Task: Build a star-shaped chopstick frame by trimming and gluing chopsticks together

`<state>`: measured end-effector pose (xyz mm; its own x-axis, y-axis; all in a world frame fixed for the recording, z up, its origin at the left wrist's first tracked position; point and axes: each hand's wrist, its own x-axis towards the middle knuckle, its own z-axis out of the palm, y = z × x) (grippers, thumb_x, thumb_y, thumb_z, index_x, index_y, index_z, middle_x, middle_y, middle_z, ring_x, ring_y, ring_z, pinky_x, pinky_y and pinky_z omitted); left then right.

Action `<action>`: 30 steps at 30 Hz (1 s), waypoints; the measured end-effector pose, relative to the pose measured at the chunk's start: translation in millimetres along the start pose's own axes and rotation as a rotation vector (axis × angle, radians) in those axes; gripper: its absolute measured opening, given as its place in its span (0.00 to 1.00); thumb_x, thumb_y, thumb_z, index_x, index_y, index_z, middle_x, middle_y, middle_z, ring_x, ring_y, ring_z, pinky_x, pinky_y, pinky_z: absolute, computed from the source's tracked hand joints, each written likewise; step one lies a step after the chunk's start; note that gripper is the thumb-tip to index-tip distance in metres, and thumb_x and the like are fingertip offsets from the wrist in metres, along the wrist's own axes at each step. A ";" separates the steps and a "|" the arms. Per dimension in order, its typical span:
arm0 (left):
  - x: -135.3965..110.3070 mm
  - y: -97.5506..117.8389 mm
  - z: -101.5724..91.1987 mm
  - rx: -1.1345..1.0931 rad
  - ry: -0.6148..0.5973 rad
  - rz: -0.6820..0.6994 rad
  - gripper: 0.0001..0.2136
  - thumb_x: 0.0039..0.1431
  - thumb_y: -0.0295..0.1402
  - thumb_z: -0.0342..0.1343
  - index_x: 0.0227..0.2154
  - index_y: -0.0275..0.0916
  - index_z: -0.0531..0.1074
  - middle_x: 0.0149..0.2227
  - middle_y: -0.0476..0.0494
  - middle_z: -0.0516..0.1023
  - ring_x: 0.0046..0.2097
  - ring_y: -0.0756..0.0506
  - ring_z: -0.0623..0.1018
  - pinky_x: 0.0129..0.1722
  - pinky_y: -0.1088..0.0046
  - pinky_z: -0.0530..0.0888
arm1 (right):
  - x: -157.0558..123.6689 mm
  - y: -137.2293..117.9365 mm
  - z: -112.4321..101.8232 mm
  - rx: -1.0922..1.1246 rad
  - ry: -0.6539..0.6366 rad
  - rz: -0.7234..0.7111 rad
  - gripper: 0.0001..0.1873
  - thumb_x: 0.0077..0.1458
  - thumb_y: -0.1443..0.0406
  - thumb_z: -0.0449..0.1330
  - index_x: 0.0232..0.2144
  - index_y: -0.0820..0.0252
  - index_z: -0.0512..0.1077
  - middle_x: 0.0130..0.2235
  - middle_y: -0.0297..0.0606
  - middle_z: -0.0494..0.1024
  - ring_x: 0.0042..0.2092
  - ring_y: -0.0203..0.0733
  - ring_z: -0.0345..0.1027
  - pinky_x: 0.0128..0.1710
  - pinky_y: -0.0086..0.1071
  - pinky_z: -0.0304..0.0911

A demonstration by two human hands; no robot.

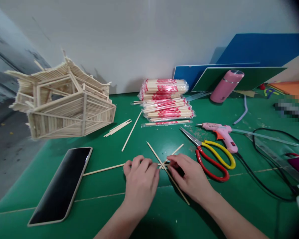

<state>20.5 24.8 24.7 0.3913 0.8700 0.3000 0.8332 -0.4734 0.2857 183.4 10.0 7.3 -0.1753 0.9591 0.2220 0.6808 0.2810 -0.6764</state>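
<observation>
Several thin wooden sticks cross at one spot on the green table between my hands. One long stick (104,169) runs left from under my left hand (142,181), whose curled fingers press on it near the crossing. Another stick (176,186) slants from upper left to lower right, over the others. My right hand (189,174) pinches at the crossing with thumb and fingertips; a third stick (178,149) pokes out above its fingers. Exactly which stick ends lie in the right fingertips is partly hidden.
A stick-built model (83,113) stands back left, above a phone (62,186). Wrapped stick bundles (166,99) and loose sticks (118,127) lie behind my hands. Scissors (206,152), a pink glue gun (221,131) with its black cord (259,191), and a pink bottle (226,86) are right.
</observation>
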 end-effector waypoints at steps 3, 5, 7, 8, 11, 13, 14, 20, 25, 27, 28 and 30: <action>-1.0 -1.4 1.9 0.008 -0.040 0.018 0.07 0.53 0.30 0.49 0.32 0.40 0.72 0.32 0.44 0.73 0.40 0.41 0.66 0.38 0.59 0.56 | -3.5 -4.5 2.5 -0.065 -0.057 0.041 0.07 0.52 0.68 0.52 0.35 0.58 0.67 0.32 0.36 0.72 0.35 0.38 0.64 0.35 0.31 0.58; -2.6 -1.3 4.6 0.010 -0.051 0.037 0.07 0.54 0.29 0.49 0.31 0.41 0.72 0.32 0.45 0.73 0.41 0.41 0.66 0.39 0.59 0.56 | -4.0 -6.9 5.2 -0.128 -0.076 0.046 0.05 0.52 0.67 0.52 0.32 0.58 0.68 0.31 0.35 0.71 0.34 0.38 0.63 0.34 0.31 0.56; -4.4 -0.8 7.3 0.019 -0.036 0.062 0.08 0.54 0.28 0.48 0.30 0.41 0.72 0.32 0.45 0.73 0.41 0.41 0.65 0.40 0.59 0.56 | -3.5 -8.8 7.4 -0.193 -0.082 0.040 0.06 0.53 0.66 0.52 0.30 0.58 0.69 0.30 0.36 0.70 0.34 0.38 0.62 0.34 0.31 0.55; -5.2 -0.5 8.5 0.022 -0.025 0.074 0.08 0.54 0.28 0.48 0.29 0.41 0.72 0.32 0.45 0.73 0.41 0.42 0.65 0.40 0.59 0.56 | -3.1 -9.7 7.9 -0.227 -0.086 0.042 0.07 0.53 0.65 0.51 0.29 0.58 0.69 0.30 0.36 0.70 0.33 0.39 0.62 0.34 0.31 0.54; -7.2 0.4 10.9 0.009 -0.021 0.086 0.08 0.55 0.27 0.47 0.28 0.40 0.72 0.30 0.46 0.73 0.39 0.43 0.65 0.39 0.60 0.56 | -1.1 -12.9 7.7 -0.332 -0.105 0.058 0.08 0.53 0.64 0.51 0.26 0.57 0.69 0.28 0.35 0.69 0.32 0.39 0.62 0.32 0.30 0.52; -8.0 0.8 12.0 -0.010 -0.035 0.075 0.08 0.55 0.27 0.47 0.28 0.40 0.71 0.28 0.47 0.73 0.38 0.44 0.66 0.38 0.61 0.57 | 0.9 -15.6 7.1 -0.394 -0.119 0.069 0.08 0.53 0.63 0.51 0.26 0.57 0.68 0.27 0.34 0.69 0.31 0.39 0.61 0.30 0.30 0.51; -8.2 0.9 12.6 -0.017 -0.040 0.071 0.07 0.55 0.27 0.48 0.28 0.40 0.71 0.28 0.48 0.72 0.38 0.44 0.66 0.38 0.61 0.57 | 2.1 -16.9 7.0 -0.419 -0.125 0.071 0.08 0.53 0.63 0.51 0.25 0.56 0.68 0.27 0.34 0.69 0.30 0.39 0.61 0.30 0.30 0.50; -6.8 -1.0 17.4 -0.021 -0.058 0.062 0.06 0.53 0.27 0.49 0.26 0.39 0.70 0.27 0.48 0.72 0.38 0.43 0.66 0.39 0.60 0.56 | 6.4 -20.1 9.9 -0.491 -0.134 0.096 0.09 0.52 0.63 0.51 0.23 0.57 0.66 0.25 0.33 0.69 0.28 0.38 0.60 0.28 0.30 0.47; -5.1 -3.1 20.5 -0.017 -0.074 0.076 0.06 0.52 0.27 0.50 0.24 0.38 0.70 0.26 0.48 0.72 0.37 0.44 0.66 0.39 0.59 0.56 | 5.0 -20.4 11.8 -0.490 -0.134 0.098 0.08 0.52 0.64 0.51 0.23 0.56 0.65 0.25 0.33 0.68 0.28 0.38 0.60 0.28 0.30 0.47; -5.8 -3.4 21.6 -0.022 -0.065 0.077 0.06 0.52 0.27 0.50 0.23 0.38 0.69 0.26 0.48 0.72 0.37 0.44 0.66 0.39 0.59 0.56 | 5.4 -20.9 12.1 -0.490 -0.129 0.095 0.08 0.52 0.64 0.51 0.23 0.56 0.65 0.25 0.33 0.68 0.28 0.38 0.60 0.28 0.30 0.47; -6.3 -3.5 22.0 -0.025 -0.060 0.077 0.06 0.52 0.27 0.50 0.23 0.38 0.69 0.26 0.48 0.72 0.37 0.44 0.66 0.39 0.59 0.56 | 5.9 -21.1 12.1 -0.490 -0.127 0.094 0.08 0.52 0.65 0.51 0.23 0.56 0.65 0.25 0.33 0.68 0.28 0.38 0.60 0.28 0.30 0.47; -6.9 -3.4 22.2 -0.031 -0.056 0.080 0.05 0.51 0.27 0.51 0.23 0.38 0.69 0.26 0.49 0.72 0.37 0.44 0.66 0.39 0.59 0.56 | 6.9 -21.3 12.1 -0.489 -0.124 0.092 0.08 0.52 0.65 0.51 0.22 0.57 0.65 0.25 0.33 0.68 0.28 0.38 0.60 0.28 0.30 0.47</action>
<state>23.6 23.5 1.5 0.4779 0.8353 0.2717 0.7864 -0.5447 0.2912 159.0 11.0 14.7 -0.1621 0.9841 0.0721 0.9452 0.1759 -0.2749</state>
